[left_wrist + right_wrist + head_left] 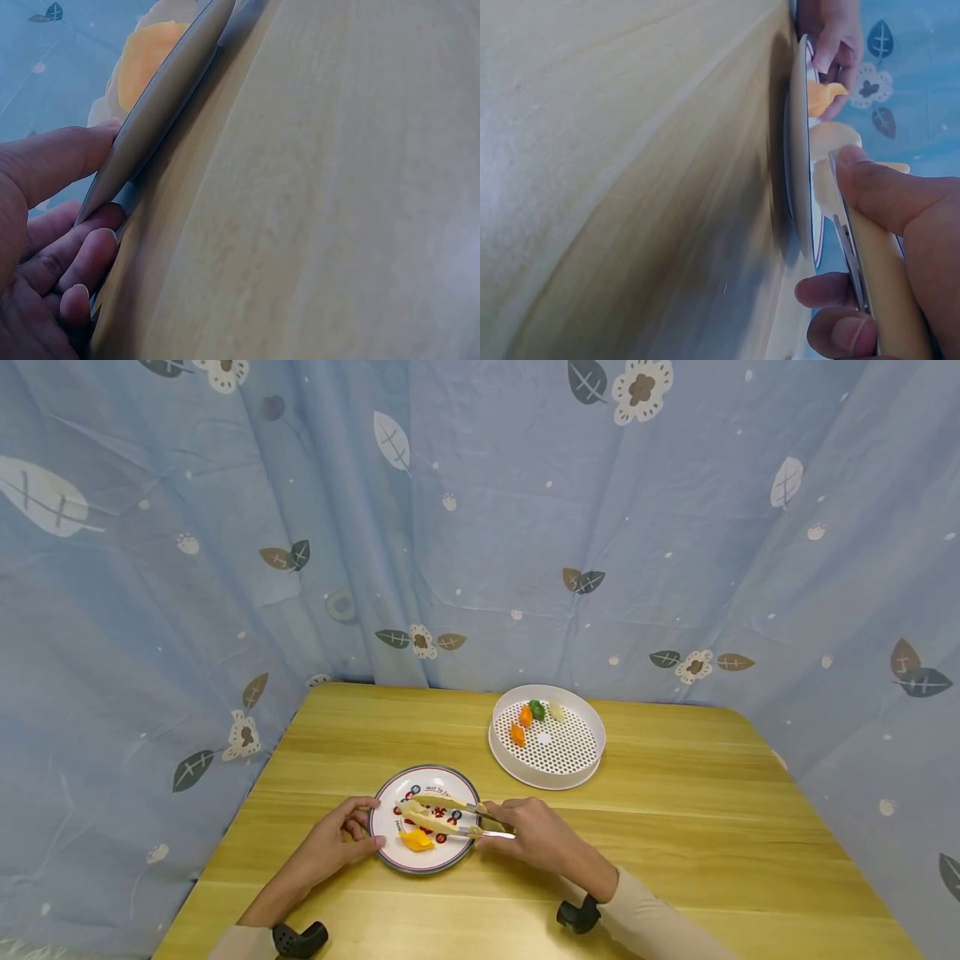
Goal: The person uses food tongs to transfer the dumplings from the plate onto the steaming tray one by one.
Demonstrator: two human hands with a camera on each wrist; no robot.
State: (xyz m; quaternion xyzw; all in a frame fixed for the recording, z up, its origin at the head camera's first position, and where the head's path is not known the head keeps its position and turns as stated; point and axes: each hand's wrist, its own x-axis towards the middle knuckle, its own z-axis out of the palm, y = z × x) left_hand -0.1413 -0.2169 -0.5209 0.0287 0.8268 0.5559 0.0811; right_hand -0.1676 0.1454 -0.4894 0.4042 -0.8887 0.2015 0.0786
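A patterned plate point(392, 848) lies near the front of the wooden table point(675, 860); on it lies an orange dumpling point(417, 839). My left hand point(347, 835) holds the plate's left rim, thumb on top and fingers under the edge point(90, 251). My right hand point(534, 833) grips cream-coloured tongs point(442, 817) whose tips reach over the plate, closed on a pale dumpling point(411, 807). In the right wrist view the tongs point(881, 292) pass under my thumb, with the plate point(799, 172) seen edge-on and the orange dumpling point(821, 96) beyond.
A round white perforated steamer tray point(577, 768) stands behind the plate, holding two orange dumplings point(521, 725), a green one point(537, 709) and a pale one point(557, 711). A blue floral curtain point(480, 527) hangs behind and beside the table.
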